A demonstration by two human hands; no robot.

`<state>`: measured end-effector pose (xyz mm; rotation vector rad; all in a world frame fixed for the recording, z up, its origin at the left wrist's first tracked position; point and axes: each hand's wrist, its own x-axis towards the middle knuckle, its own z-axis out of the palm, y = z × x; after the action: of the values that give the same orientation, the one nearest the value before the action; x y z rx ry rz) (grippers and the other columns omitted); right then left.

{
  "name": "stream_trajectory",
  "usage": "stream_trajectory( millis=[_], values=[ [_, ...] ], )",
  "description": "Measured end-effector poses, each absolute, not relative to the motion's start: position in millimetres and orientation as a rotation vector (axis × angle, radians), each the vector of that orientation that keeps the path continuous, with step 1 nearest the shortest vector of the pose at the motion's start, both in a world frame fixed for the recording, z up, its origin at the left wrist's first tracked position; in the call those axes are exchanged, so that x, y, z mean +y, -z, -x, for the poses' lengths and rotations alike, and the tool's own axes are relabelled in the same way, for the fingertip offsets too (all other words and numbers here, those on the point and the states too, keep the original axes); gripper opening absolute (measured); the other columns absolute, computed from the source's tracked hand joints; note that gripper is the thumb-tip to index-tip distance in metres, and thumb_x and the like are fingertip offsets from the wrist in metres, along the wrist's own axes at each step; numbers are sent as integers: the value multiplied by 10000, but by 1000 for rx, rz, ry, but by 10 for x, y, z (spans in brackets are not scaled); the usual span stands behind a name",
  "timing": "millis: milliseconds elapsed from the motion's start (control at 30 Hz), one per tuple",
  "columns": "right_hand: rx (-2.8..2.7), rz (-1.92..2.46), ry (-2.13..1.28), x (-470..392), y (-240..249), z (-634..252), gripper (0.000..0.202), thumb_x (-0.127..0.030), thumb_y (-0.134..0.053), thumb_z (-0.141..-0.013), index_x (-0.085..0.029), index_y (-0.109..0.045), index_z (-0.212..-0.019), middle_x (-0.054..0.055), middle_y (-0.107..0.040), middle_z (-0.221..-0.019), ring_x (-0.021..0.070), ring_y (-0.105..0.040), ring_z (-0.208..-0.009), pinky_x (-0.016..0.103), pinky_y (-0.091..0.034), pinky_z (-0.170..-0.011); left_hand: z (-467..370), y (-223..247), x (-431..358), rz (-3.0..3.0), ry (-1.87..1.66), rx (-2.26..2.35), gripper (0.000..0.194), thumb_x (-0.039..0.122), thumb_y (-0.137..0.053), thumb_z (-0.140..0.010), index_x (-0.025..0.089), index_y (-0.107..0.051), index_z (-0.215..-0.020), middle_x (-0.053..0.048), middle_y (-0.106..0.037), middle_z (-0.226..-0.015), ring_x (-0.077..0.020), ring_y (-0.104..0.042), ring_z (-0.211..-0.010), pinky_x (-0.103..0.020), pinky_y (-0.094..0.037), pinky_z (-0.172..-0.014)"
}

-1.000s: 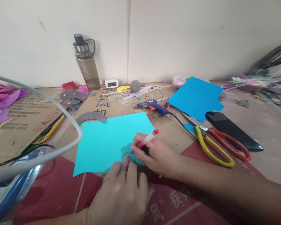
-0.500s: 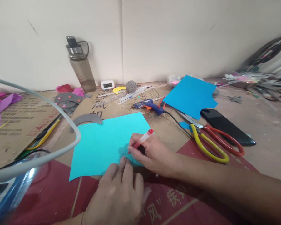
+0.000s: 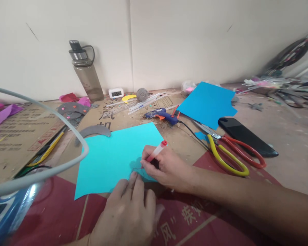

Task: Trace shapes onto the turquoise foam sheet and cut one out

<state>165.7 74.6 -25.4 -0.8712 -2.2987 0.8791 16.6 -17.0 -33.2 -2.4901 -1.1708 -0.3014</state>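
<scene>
A bright turquoise sheet of paper (image 3: 110, 157) lies in front of me, its near right part under my hands. My right hand (image 3: 166, 167) grips a pen (image 3: 157, 152) with a red cap end and a pale barrel, its tip down by the sheet's near edge. A thin curved line shows on the paper there. My left hand (image 3: 128, 208) rests with fingers stretched forward, fingertips pressing the sheet beside that line. Whether something small lies under those fingertips I cannot tell.
Scissors (image 3: 229, 153) with yellow and red handles lie right, beside a black phone (image 3: 246, 136) and blue paper (image 3: 207, 104). A glue gun (image 3: 161, 115) lies behind the sheet. A bottle (image 3: 88, 78) stands by the wall. A grey cable (image 3: 74, 162) arcs across the left.
The whole view has shifted slightly. Both hands and the pen stay almost in the same place on the turquoise sheet, with the pen tip moved very little.
</scene>
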Motion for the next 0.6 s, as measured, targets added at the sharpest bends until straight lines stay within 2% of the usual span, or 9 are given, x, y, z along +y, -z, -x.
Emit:
stream_trajectory(
  millis=[200, 600],
  values=[
    [-2282, 849, -879, 748, 260, -1666, 151, -164, -484, -860, -182, -444, -715, -64, -422, -580, 68, -368, -520, 199, -290, -534, -164, 330, -172, 2495, 285, -1158, 230, 268, -502, -854, 154, -657, -730, -162, -694, -866, -304, -642, -846, -398, -474, -660],
    [-2308, 856, -935, 755, 255, -1689, 154, -189, -473, -859, -185, -450, -707, -40, -485, -626, 85, -418, -565, 218, -307, -551, -150, 344, -163, 2497, 289, -1136, 113, 252, -618, -754, 149, -657, -727, -154, -695, -868, -307, -628, -855, -399, -476, -671]
  ],
)
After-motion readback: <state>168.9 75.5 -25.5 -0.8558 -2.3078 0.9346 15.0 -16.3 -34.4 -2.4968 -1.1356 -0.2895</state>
